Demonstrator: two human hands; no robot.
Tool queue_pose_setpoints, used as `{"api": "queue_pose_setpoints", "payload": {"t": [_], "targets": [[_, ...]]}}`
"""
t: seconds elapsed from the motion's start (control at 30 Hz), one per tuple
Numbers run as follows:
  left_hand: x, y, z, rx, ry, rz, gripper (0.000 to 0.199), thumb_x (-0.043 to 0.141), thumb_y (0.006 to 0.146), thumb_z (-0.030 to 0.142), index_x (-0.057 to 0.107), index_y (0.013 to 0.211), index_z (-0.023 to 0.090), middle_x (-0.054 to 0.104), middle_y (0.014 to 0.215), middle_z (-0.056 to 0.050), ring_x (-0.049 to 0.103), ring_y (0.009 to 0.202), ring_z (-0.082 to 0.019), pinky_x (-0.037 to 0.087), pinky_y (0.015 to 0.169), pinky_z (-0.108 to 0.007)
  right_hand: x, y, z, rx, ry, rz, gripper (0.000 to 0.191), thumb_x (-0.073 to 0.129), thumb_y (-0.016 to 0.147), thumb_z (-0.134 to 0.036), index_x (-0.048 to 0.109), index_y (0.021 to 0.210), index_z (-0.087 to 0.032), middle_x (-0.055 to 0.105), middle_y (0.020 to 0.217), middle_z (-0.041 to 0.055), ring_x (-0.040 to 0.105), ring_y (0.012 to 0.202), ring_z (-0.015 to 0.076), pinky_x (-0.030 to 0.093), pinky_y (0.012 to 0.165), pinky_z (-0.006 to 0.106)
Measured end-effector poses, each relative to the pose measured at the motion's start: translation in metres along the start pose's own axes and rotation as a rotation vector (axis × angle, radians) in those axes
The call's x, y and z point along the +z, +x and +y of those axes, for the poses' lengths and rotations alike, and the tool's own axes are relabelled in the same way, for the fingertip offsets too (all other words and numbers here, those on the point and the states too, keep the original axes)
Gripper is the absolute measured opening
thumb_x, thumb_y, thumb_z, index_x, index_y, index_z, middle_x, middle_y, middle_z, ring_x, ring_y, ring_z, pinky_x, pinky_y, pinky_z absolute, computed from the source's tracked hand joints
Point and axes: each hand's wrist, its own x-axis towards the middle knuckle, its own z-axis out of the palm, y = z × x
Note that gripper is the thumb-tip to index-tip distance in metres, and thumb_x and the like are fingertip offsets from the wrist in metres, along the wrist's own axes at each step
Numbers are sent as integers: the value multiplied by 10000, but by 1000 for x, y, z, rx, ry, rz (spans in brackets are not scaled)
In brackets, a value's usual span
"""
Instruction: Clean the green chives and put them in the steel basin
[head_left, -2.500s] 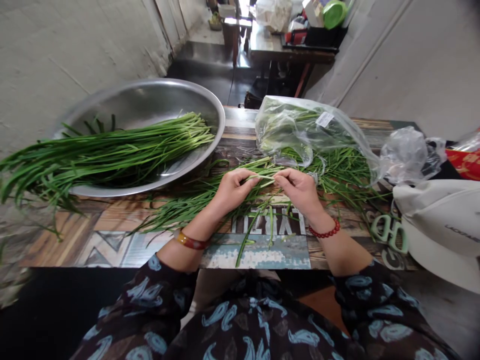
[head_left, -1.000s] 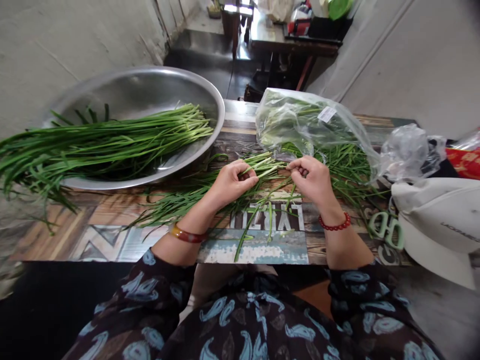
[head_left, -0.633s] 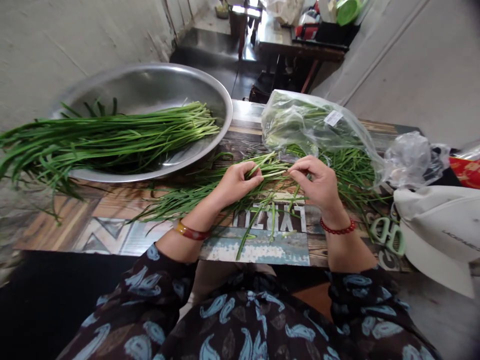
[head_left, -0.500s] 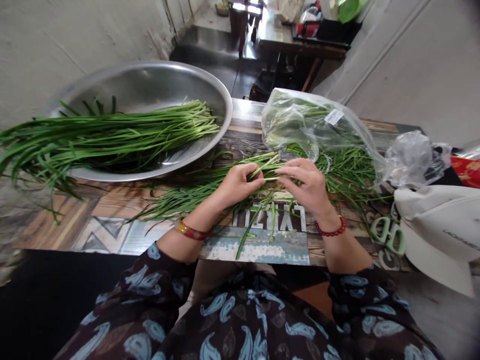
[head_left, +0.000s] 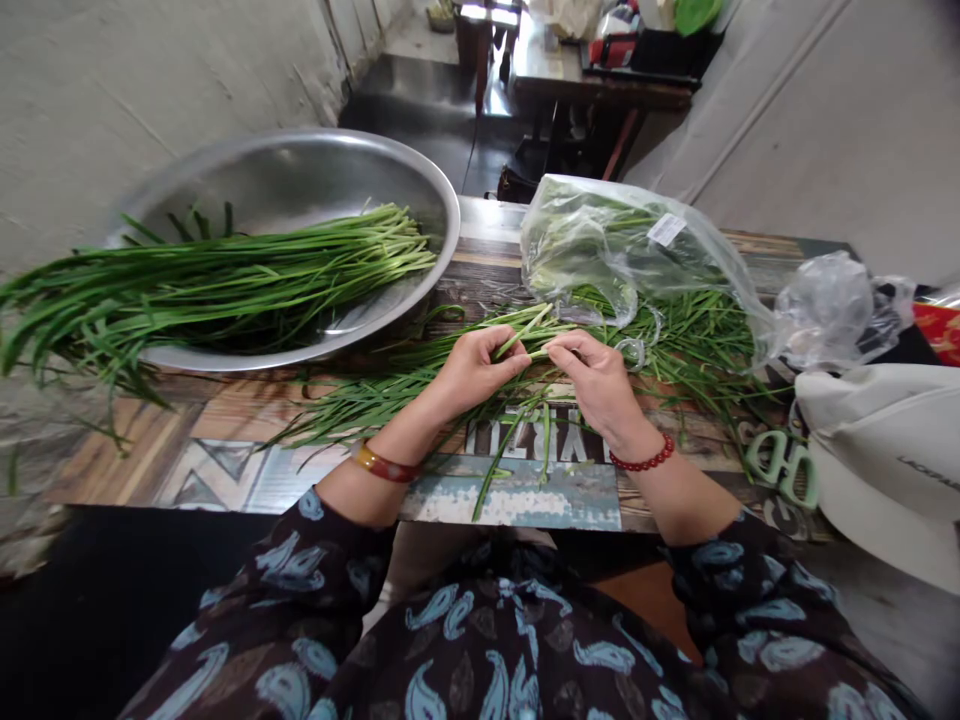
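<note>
My left hand (head_left: 480, 370) is closed around a small bunch of garlic chives (head_left: 529, 330), their pale stem ends pointing right. At those ends my right hand (head_left: 592, 380) pinches a stem between thumb and fingertips, almost touching the left hand. Long green leaves trail left from the bunch across the table (head_left: 202, 410). Loose trimmed bits (head_left: 546, 440) lie just below the hands. A large pile of chives (head_left: 285, 270) rests in a steel basin (head_left: 448, 215) at left, leaves hanging over its rim.
Behind my right hand lies a clear plastic bag (head_left: 645, 245) of greens, with more loose greens (head_left: 697, 340) beside it. Green-handled scissors (head_left: 784, 468), a white cap (head_left: 885, 450) and a crumpled plastic bag (head_left: 829, 310) sit at right. Another table (head_left: 555, 80) stands farther back.
My right hand has moved slightly left and its fingers have closed from a loose spread to a pinch at the stem ends. The left hand keeps its hold.
</note>
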Motion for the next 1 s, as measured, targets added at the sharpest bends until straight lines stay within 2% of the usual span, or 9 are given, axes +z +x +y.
{"api": "queue_pose_setpoints", "payload": {"t": [0.1, 0.17, 0.3, 0.43, 0.5, 0.6, 0.73, 0.9, 1.0], "targets": [[1, 0, -3, -2, 3, -2, 189, 614, 791, 280, 572, 659, 152, 493, 615, 45, 412, 606, -95, 342, 624, -239, -3, 3, 5, 139, 117, 49, 234, 647, 828, -453, 656, 839, -220, 664, 830, 17, 597, 757, 149, 506, 713, 284], [1, 0, -4, -11, 5, 3, 180, 613, 789, 264, 571, 657, 150, 488, 612, 45, 412, 603, -94, 338, 620, -240, -10, 6, 3, 153, 141, 109, 250, 619, 846, -472, 637, 829, -223, 636, 781, 8, 561, 683, 139, 483, 636, 271], [1, 0, -3, -30, 12, 7, 178, 610, 791, 267, 562, 663, 153, 480, 621, 42, 408, 610, -98, 326, 606, -240, -23, 8, -11, -78, -133, 69, 286, 537, 926, -446, 652, 783, -227, 632, 795, 25, 584, 760, 166, 496, 730, 315], [0, 0, -1, -48, 6, -5, 193, 612, 787, 287, 549, 661, 155, 479, 628, 39, 404, 616, -99, 321, 600, -237, -25, 7, -18, -367, -473, -74, 199, 643, 878, -381, 701, 1014, -249, 648, 985, 68, 598, 973, 228, 490, 876, 392], [1, 0, -1, -44, -7, -28, 200, 615, 783, 299, 556, 661, 152, 491, 632, 37, 410, 618, -99, 324, 604, -236, -23, 7, -17, -428, -549, -96, 203, 672, 863, -364, 709, 1033, -259, 642, 952, 64, 597, 953, 230, 481, 876, 403], [2, 0, -1, -44, -32, -65, 207, 618, 784, 310, 571, 666, 146, 504, 633, 33, 419, 622, -98, 326, 605, -235, -20, 5, -14, -462, -561, -102, 113, 683, 862, -347, 733, 896, -252, 633, 850, 44, 589, 856, 208, 463, 838, 388], [2, 0, -2, -54, -57, -63, 218, 620, 788, 321, 573, 673, 142, 486, 629, 40, 404, 616, -94, 314, 599, -232, -12, 2, -12, -306, -322, -68, 125, 661, 875, -313, 707, 796, -228, 621, 830, 25, 580, 824, 172, 461, 757, 323], [1, 1, -2, -74, -37, -45, 210, 621, 782, 309, 575, 662, 142, 476, 616, 44, 394, 609, -93, 314, 607, -235, -12, 5, -3, 3, 79, 104, 174, 664, 866, -383, 644, 812, -219, 567, 758, -22, 521, 710, 120, 441, 703, 265], [0, 1, -2, -76, -31, -40, 207, 618, 781, 302, 573, 659, 142, 489, 629, 39, 404, 615, -95, 323, 618, -239, -19, 10, -3, 58, 183, 159, 237, 640, 873, -455, 601, 828, -226, 542, 746, -28, 508, 677, 111, 447, 668, 247]]}}
